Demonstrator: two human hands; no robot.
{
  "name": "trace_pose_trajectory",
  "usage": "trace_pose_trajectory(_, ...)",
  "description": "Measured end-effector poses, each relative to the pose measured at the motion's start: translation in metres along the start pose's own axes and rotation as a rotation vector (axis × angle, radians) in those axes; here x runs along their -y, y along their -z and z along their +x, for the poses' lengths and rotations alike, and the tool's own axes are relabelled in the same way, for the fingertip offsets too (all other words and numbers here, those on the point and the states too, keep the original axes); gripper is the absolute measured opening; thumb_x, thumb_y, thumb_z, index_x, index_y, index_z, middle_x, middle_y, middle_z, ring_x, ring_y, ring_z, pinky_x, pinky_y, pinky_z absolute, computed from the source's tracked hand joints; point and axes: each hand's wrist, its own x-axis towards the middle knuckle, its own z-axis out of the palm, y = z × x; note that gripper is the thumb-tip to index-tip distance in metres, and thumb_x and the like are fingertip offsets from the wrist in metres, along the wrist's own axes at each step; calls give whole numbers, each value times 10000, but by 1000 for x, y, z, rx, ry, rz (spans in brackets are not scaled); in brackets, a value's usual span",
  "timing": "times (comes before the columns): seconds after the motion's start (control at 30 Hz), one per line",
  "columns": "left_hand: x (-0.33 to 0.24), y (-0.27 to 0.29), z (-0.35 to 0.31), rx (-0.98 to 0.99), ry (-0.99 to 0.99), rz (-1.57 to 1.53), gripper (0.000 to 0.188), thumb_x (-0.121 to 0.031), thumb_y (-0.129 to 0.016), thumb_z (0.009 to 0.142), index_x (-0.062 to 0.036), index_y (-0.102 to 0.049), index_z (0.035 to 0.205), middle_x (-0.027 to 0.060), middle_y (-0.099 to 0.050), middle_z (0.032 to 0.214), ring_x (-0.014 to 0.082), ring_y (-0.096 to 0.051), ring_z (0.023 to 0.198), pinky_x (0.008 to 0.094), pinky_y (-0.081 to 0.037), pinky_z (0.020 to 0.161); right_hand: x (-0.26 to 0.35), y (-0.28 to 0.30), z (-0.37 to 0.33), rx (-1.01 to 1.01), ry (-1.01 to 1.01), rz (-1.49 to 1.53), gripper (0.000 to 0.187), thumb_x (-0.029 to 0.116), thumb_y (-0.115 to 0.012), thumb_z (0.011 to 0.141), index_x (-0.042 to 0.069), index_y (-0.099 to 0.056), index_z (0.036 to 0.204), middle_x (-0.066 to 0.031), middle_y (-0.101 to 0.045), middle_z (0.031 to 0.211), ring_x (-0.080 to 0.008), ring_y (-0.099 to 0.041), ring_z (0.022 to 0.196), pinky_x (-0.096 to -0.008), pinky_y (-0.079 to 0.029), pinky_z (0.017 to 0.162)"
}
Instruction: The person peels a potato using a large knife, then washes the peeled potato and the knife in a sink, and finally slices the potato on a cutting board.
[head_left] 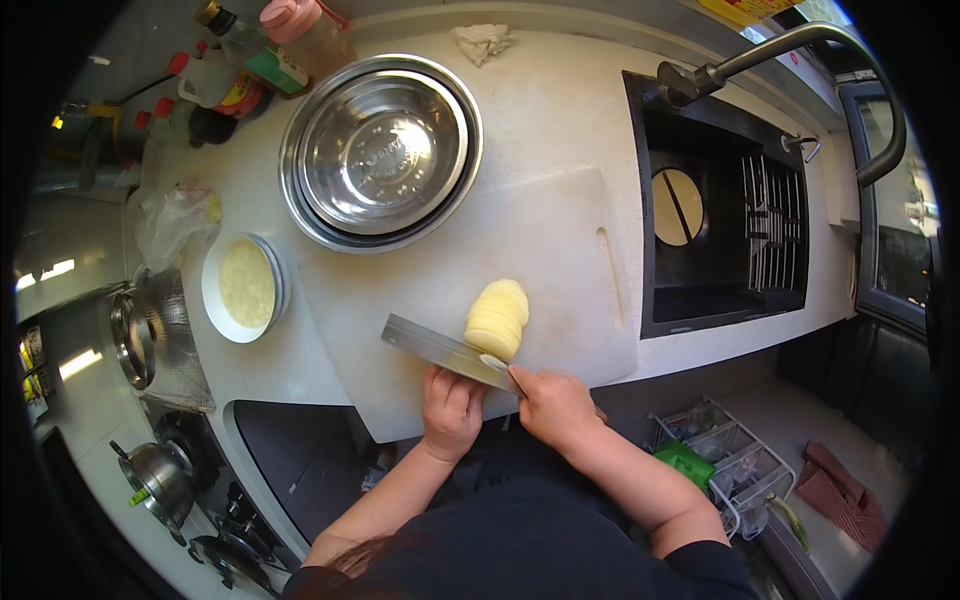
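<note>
My right hand (556, 406) is wrapped round the handle of a broad-bladed kitchen knife (432, 344), whose blade points to the left. Just beyond the blade lies a stack of pale yellow, peeled potato slices (497, 312), fanned in a row. One slice (494, 362) rests against the blade near my right hand. My left hand (452, 412) is closed at the near side of the blade, fingers bent and touching it; the blade partly hides the fingertips. Beneath everything is a white cutting board (560, 235).
Nested steel bowls (472, 110) stand behind the board. A white bowl (214, 305) of pale contents sits at left. Bottles (215, 85) and a plastic bag (170, 225) are at far left. The black sink (690, 305) and tap (690, 82) are at right. A crumpled tissue (482, 42) lies behind.
</note>
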Motion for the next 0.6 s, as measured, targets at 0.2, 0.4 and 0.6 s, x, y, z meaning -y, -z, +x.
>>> trace_pose_trajectory(0.2,19,-10,-27,32,27,22,382,17,-691,752,-25,-635,1127,181,-600,1109,416,-575,1011,470,-479,883,8,27,-37,-37,31,-73,358,101,-641,752,77,-631,1109,-114,-636,693,-297,-656,606,-424,-542,547)
trace_pose_trajectory(0.4,12,-7,-20,26,19,12,371,34,-668,754,-29,-642,1118,181,-601,1109,422,-577,1009,472,-481,886,3,24,-41,-60,35,-83,356,97,-642,744,74,-636,1099,-108,-638,682,-288,-661,605,-415,-547,547)
trace_pose_trajectory(0.6,11,-6,-19,13,21,18,372,48,-675,741,-26,-649,1105,186,-604,1109,416,-578,1008,454,-489,872,4,26,-39,-20,16,-90,335,101,-628,759,74,-640,1093,-112,-641,682,-289,-660,604,-413,-546,549)
